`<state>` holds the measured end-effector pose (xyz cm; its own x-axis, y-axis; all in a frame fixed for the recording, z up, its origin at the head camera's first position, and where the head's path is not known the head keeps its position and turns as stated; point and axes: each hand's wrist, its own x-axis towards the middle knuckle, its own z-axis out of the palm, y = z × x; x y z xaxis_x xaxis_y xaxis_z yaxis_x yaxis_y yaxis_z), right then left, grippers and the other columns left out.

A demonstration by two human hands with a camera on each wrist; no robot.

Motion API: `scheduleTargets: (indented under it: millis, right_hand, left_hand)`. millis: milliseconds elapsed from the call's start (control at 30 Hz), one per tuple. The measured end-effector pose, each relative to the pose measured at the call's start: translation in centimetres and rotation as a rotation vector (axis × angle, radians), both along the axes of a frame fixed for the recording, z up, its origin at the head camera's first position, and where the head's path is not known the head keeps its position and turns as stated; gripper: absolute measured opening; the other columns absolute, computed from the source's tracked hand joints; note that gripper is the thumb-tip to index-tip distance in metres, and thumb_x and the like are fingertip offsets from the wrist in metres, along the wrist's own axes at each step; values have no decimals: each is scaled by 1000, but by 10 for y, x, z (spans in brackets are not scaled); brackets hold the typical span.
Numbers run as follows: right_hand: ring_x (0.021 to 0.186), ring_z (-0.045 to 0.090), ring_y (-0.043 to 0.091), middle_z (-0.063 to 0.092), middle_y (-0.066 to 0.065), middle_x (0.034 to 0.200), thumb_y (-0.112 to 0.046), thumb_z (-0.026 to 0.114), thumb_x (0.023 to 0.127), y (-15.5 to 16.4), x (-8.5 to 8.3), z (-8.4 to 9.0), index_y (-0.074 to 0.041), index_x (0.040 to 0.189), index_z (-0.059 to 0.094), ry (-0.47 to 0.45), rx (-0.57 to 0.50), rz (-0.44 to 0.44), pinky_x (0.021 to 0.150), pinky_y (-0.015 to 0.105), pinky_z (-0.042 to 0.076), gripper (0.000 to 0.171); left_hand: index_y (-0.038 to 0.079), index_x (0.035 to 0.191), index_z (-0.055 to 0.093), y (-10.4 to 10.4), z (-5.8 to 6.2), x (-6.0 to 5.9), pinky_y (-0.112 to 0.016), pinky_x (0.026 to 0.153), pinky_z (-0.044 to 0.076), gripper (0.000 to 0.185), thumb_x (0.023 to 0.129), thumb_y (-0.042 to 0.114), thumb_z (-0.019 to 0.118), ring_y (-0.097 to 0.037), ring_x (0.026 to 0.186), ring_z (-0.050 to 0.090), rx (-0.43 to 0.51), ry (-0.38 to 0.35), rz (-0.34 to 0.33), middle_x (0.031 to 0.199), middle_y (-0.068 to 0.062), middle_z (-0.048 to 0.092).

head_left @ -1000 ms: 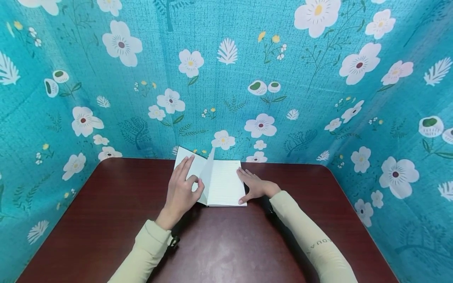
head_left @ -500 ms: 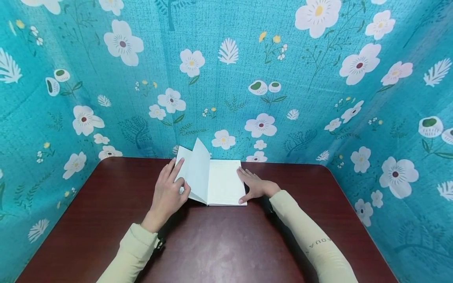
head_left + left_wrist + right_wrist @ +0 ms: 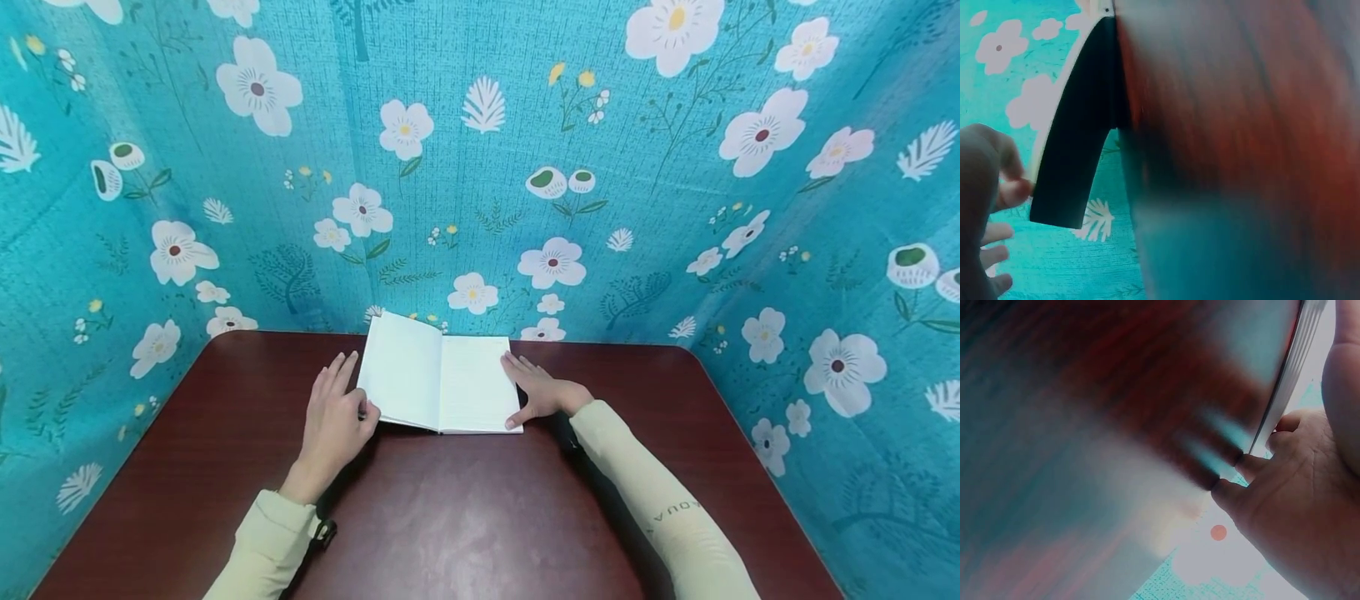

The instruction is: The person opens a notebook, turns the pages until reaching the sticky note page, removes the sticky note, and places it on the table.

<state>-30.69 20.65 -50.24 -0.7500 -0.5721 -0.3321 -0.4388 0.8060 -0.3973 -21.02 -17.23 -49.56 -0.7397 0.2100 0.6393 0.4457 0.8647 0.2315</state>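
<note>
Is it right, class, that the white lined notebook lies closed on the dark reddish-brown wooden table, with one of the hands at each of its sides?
Not quite. The white lined notebook lies open, its pages spread, as the head view shows. The rest holds: it lies on the dark reddish-brown wooden table, with the left hand at its left edge and the right hand at its right edge.

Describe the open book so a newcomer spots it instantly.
On the dark reddish-brown wooden table, look to the far edge by the teal floral backdrop. The open white-paged book lies there between the left hand and right hand, the only white object on the table.
</note>
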Motion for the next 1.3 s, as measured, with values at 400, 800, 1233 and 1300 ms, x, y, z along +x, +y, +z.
scheduleTargets:
  millis: [400,800,1233,1300]
  right_hand:
    - [157,-5,41,-5,15,172,-60,81,78,-2,0,-2,-4,163,-3,-3,-20,-7,124,64,7,131]
    - [157,-5,42,-5,15,171,-59,81,79,-1,-1,-2,-3,163,-2,1,-20,1,123,64,7,131]
    - [157,-5,40,-6,15,171,-62,79,79,0,-2,-3,-4,163,-4,7,7,2,124,62,8,132]
    - [157,-5,40,-6,14,171,-62,79,79,1,-2,-3,-4,163,-4,7,9,2,124,62,8,132]
  left_hand:
    - [11,44,49,-2,-5,-1,-70,114,29,35,75,5,64,-53,143,36,-130,-386,156,136,-36,57]
    - [11,54,59,-6,1,-9,-71,113,28,32,84,18,68,-56,143,31,-181,-677,202,143,-34,52]
    - [-11,124,64,16,4,-25,-70,111,33,48,89,21,72,-57,141,36,-209,-534,96,147,-36,46]
    - [-10,130,61,27,5,-30,-69,112,33,50,93,22,68,-55,142,36,-219,-522,19,149,-32,47]
